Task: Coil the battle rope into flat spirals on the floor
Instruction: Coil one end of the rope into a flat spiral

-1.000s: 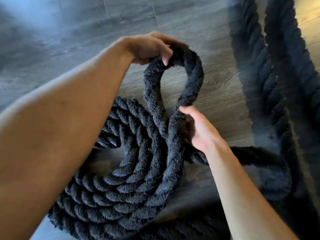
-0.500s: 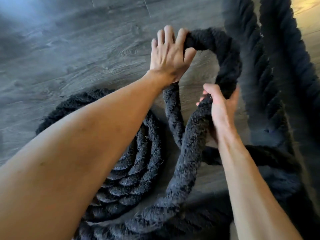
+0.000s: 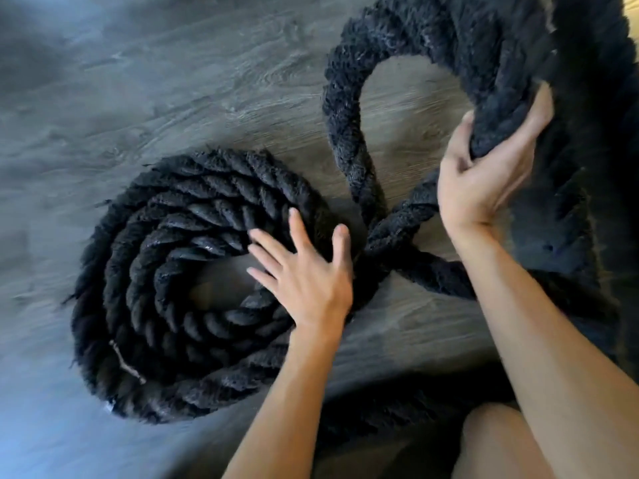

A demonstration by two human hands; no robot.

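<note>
**Loop [image 3: 340, 108] of thick black twisted-fibre battle rope [image 3: 491, 46], up for the next turn**

Partly wound already: a flat spiral [image 3: 193, 216] of several turns on the grey wood-grain plank floor [image 3: 173, 91], low and left of centre, with a small patch of floor showing at its middle. Leaves the spiral at its right edge, crosses over itself just beside the wrist there, then opens into a wide loop reaching up and to the right. More thick strands heaped along the right edge, too blurred to trace.

Left hand [image 3: 304, 271] spread flat on the spiral's right-hand turns, fingers straight, gripping nothing; pressing or steadying, by the look of it. Right hand [image 3: 484, 178] curled round the right limb of the loop, thumb on one side and fingers wrapped under. Hands well apart, with the crossing between them. Bare knee [image 3: 494, 444] low at the right.

Long axis of the loop running away from the body, up and right from the crossing; spiral off to the left of it. Right hand nearer the slack, left hand nearer the coil.

Probably calls for carrying the held limb leftward and round the outer rim, then setting it down snug against the outermost turn while the flat palm pins the coil. Some risk at the crossing: a trapped twist there could make the new turn ride on top instead of lying flat.
</note>
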